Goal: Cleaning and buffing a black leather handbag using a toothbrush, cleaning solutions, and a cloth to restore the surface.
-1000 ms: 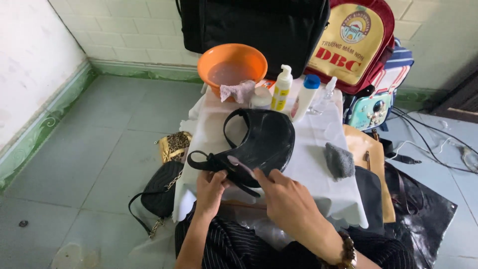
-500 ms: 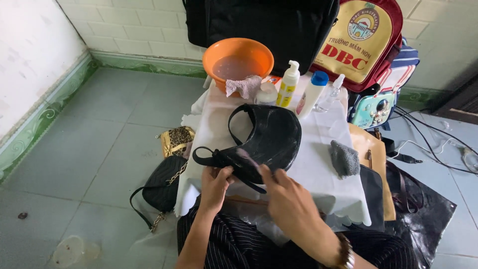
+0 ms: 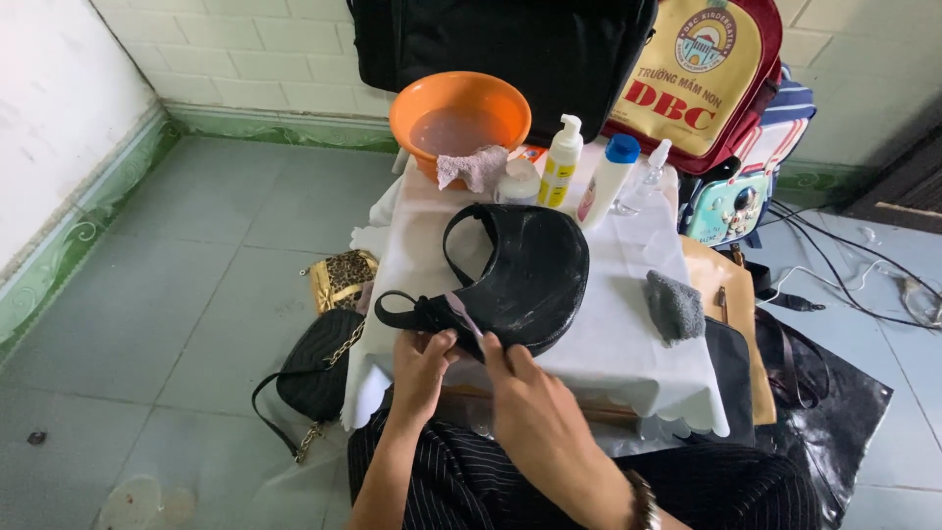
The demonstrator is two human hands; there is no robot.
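Left hand: my left hand (image 3: 420, 368) has its fingers curled narrow, pinching the strap end of the black handbag (image 3: 525, 275) at its near left corner.
Right hand: my right hand (image 3: 535, 412) sits just right of the left, thumb and forefinger closed on the same strap end; I cannot tell how tightly.
Handbag: it lies flat just beyond my fingertips on the white cloth (image 3: 628, 344), with its strap looping away from them.
Grey rag: a crumpled grey rag (image 3: 674, 306) rests on the cloth, right of my right fingers and apart from the bag.
Far from fingers: an orange basin (image 3: 459, 113) with a cloth over its rim, then a pump bottle (image 3: 561, 162) and a blue-capped bottle (image 3: 605, 179) beside it.
Left of fingers, on the floor: a quilted black purse (image 3: 316, 371) with a chain, and a leopard-print pouch (image 3: 341, 278) beyond it.
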